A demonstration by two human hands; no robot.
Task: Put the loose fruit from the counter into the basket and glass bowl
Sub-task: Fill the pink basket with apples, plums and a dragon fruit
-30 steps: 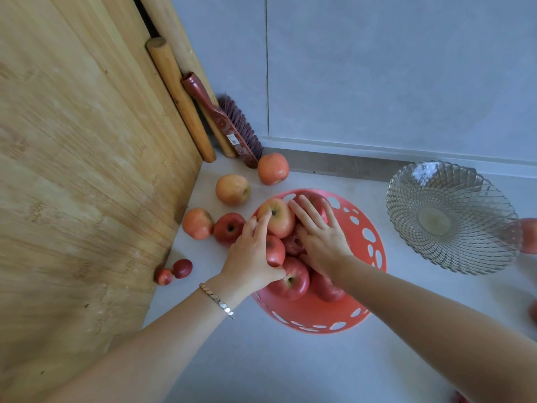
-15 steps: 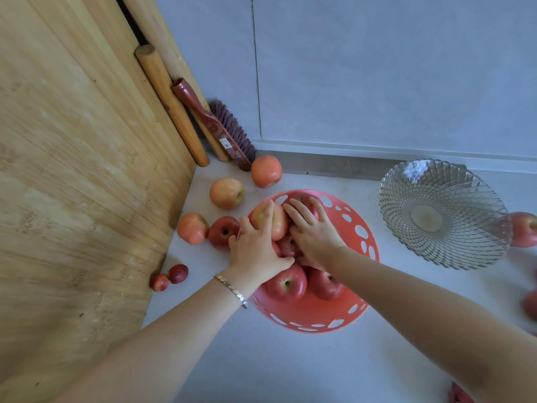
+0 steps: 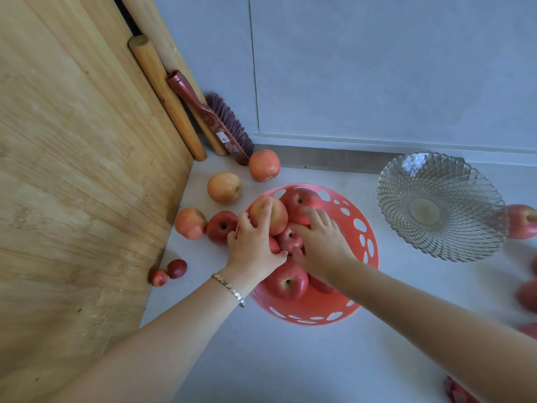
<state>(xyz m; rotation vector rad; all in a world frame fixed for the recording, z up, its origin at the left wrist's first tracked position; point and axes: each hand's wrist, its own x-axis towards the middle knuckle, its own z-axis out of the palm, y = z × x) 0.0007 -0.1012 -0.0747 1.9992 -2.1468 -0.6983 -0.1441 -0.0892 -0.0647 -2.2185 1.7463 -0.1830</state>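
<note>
A red plastic basket (image 3: pixel 360 225) with oval holes stands mid-counter, holding several apples. My left hand (image 3: pixel 252 245) reaches into it, fingers curled over a pale yellow-red apple (image 3: pixel 268 213) on top of the pile. My right hand (image 3: pixel 322 242) lies flat on the red apples beside it, fingers spread. Loose apples lie left of the basket (image 3: pixel 264 165), (image 3: pixel 224 187), (image 3: pixel 190 223), (image 3: pixel 222 226), with two small red fruits (image 3: pixel 177 268) by the board. The empty glass bowl (image 3: pixel 465 184) stands to the right, with a red apple (image 3: pixel 520 221) behind it.
A large bamboo board (image 3: pixel 87 170) leans along the left. A wooden rolling pin (image 3: pixel 165 97) and a red-handled brush (image 3: pixel 215 123) lean in the corner against the grey wall. More red fruit (image 3: pixel 527 295) lies at the right edge.
Both hands have stayed on the apples in the basket. The right fingers have slid a little lower on the pile. The view has shifted slightly.
</note>
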